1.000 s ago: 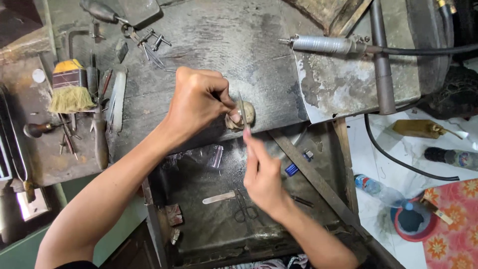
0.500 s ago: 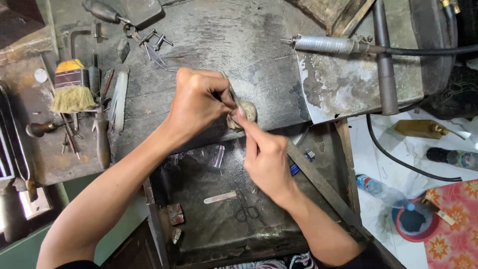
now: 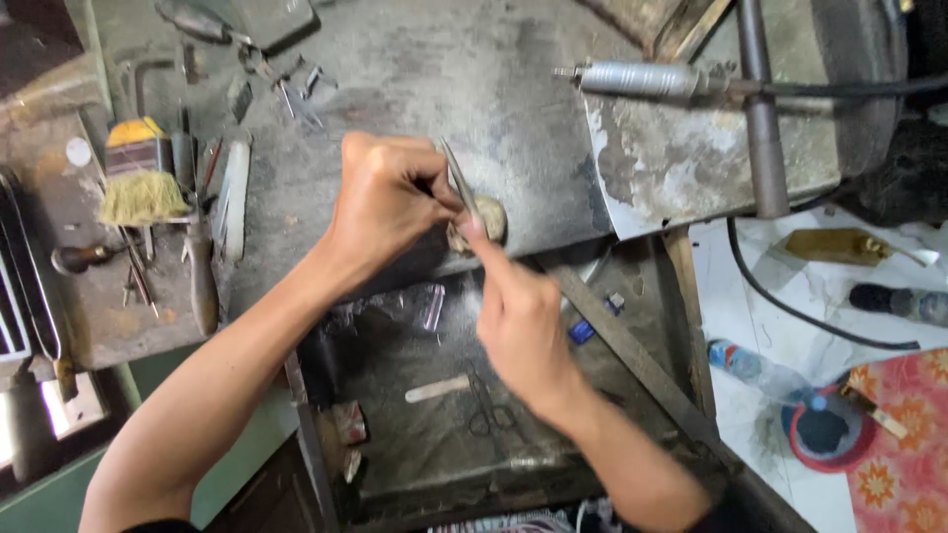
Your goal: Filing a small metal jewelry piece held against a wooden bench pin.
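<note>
at the front edge of the grey bench (image 3: 474,89), both hands meet over a small round peg (image 3: 491,219) that juts from that edge. the left hand (image 3: 387,202) is curled tight, its thumb and fingers pinching a thin metal tool (image 3: 458,183) that slants down toward the peg. the right hand (image 3: 521,318) comes up from below the peg, fingers drawn together, its fingertips (image 3: 476,235) pressed against the peg's near side; it is blurred, and whether it nips some small piece there i cannot tell.

just below the peg an open drawer (image 3: 434,395) hangs under the bench; in it lie a pale flat stick (image 3: 437,389), dark scissors (image 3: 486,415), a clear plastic bag (image 3: 420,304) and a small blue thing (image 3: 582,332). left of the peg, well apart on the bench, sit a yellow-topped brush (image 3: 140,178), a white file-like strip (image 3: 235,197) and several dark-handled tools (image 3: 202,281). above and right of the peg a silver handpiece (image 3: 642,79) lies on the bench with a black cable (image 3: 839,89) running right from it. far right of the peg, on the white floor, lie a plastic bottle (image 3: 760,367), a brass-coloured piece (image 3: 839,245) and a red patterned mat (image 3: 904,464).
</note>
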